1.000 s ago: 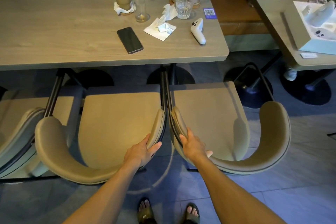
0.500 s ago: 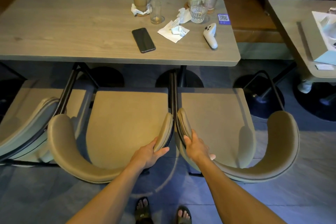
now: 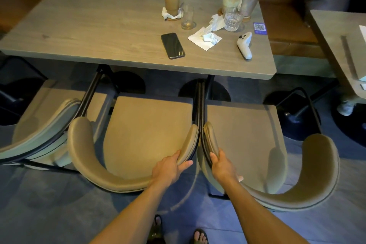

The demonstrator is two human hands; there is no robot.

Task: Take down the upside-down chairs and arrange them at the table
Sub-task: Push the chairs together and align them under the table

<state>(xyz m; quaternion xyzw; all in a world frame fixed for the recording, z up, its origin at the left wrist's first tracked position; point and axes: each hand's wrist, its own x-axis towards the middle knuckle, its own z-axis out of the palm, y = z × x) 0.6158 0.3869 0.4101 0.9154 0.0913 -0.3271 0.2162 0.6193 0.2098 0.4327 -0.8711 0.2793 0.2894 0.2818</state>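
Observation:
Three tan upholstered chairs stand upright on the floor in a row along the near edge of the wooden table. My left hand grips the right end of the curved backrest of the middle chair. My right hand grips the left end of the backrest of the right chair. These two chairs touch side by side, their dark frames pressed together. The left chair sits partly out of view, its backrest against the middle chair.
On the table lie a black phone, a white controller, crumpled napkins and several glasses with straws. A brown bench runs behind the table. A second table stands at right, black pedestal bases beneath. My sandalled feet are below.
The view has shifted left and slightly back, so the table and chairs sit further right in frame. Both hands keep the same hold on the two backrests.

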